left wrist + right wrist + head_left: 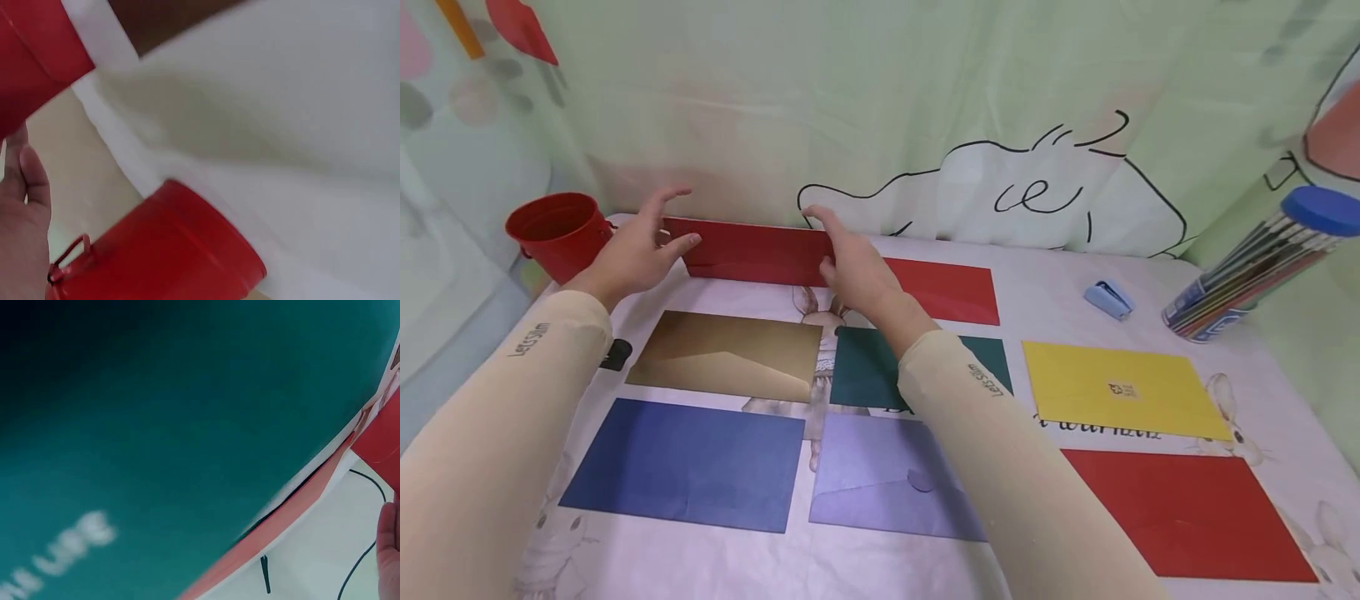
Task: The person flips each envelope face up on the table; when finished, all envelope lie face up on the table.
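A red envelope [760,252] stands up on its long edge at the back left of the table, between the two hands. My left hand [636,250] holds its left end, thumb on the near face. At the right end, my right hand [857,262] grips it, index finger raised over the top edge. Another red envelope [951,292] lies flat, partly behind the right hand. A gold envelope [726,354] and a dark green envelope [868,367] lie in front; the right forearm covers part of the green one.
A red bucket [561,237] stands beside the left hand. Nearer lie a blue envelope [688,462] and a lavender envelope [880,475]. To the right are a yellow envelope [1120,387], a third red envelope [1195,517], a light blue stapler [1108,298] and a tilted pencil jar [1255,267].
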Available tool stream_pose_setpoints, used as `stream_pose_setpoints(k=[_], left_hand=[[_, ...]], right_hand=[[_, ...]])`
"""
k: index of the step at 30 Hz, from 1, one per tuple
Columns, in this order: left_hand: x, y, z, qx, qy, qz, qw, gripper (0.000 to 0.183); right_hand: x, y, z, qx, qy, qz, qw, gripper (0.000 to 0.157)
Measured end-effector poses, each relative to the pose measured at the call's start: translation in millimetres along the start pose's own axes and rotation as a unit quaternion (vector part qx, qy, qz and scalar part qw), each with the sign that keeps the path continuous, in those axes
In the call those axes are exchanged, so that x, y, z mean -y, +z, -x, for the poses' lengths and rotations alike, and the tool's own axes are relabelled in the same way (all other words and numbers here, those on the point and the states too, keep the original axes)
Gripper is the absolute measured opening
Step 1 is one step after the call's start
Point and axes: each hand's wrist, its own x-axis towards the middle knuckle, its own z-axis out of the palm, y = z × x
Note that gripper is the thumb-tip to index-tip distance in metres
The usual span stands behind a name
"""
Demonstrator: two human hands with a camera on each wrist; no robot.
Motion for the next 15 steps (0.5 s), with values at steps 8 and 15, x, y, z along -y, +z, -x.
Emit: stream_pose_setpoints(k=[8, 15], left_hand=[[-0.9, 12.3, -5.7, -0.007, -0.034, 0.015, 0.9993, 0.096], [-0.5, 14.9, -7.3, -0.004, -0.058, 0.011, 0.9983, 0.093]], right_hand=[[-2.6, 7.3, -5.4, -0.001, 0.036, -0.023, 0.999, 0.089], [-4.3, 11.0, -8.7, -0.010, 0.052, -0.031, 0.998, 0.096]])
